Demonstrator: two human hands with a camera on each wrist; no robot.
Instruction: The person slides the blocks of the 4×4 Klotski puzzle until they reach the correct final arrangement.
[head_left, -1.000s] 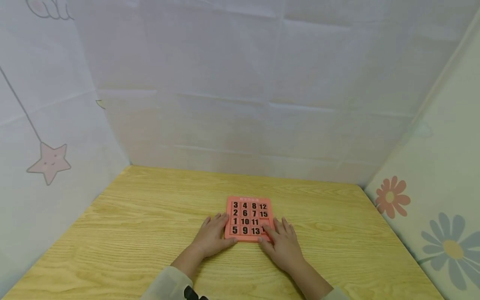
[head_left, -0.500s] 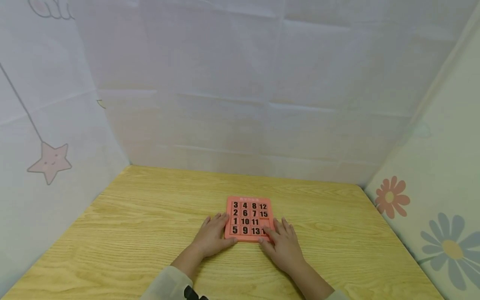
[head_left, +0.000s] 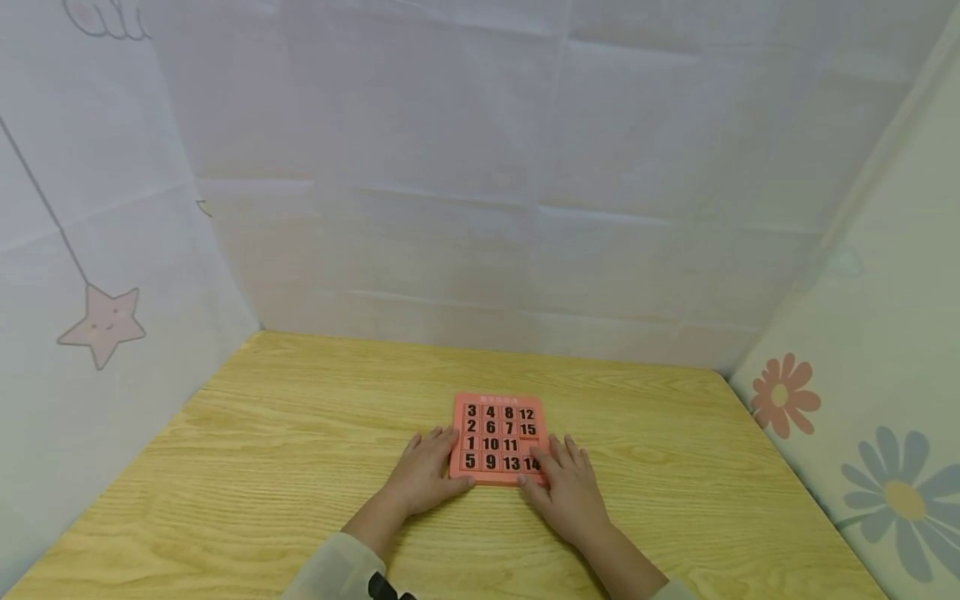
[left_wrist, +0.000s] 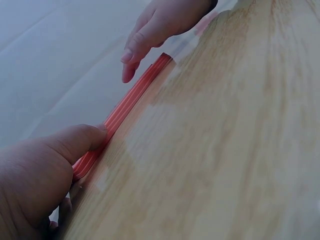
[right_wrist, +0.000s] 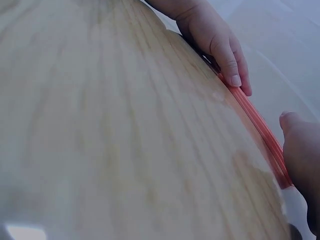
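A pink number slide puzzle [head_left: 498, 452] lies flat on the table, with black numbers on its tiles. A gap shows in its right column, between the 15 tile [head_left: 528, 430] and the 14 tile [head_left: 531, 464]. My left hand [head_left: 422, 473] grips the puzzle's near left corner, thumb at the front edge and fingers along the left side. My right hand [head_left: 570, 492] is at the near right corner, its index finger over the right column by the 14 tile and its thumb near the front edge. In the right wrist view the pink puzzle edge [right_wrist: 255, 117] is seen side-on.
The wood-grain table [head_left: 315, 408] extends around the puzzle on all sides. Pale cloth walls enclose it at the back, left and right, with a printed star [head_left: 102, 325] and flowers [head_left: 785, 396].
The 14 tile has shifted slightly toward me in the right column, and the right index finger has drawn off it, so its number shows more. The left hand keeps its place.
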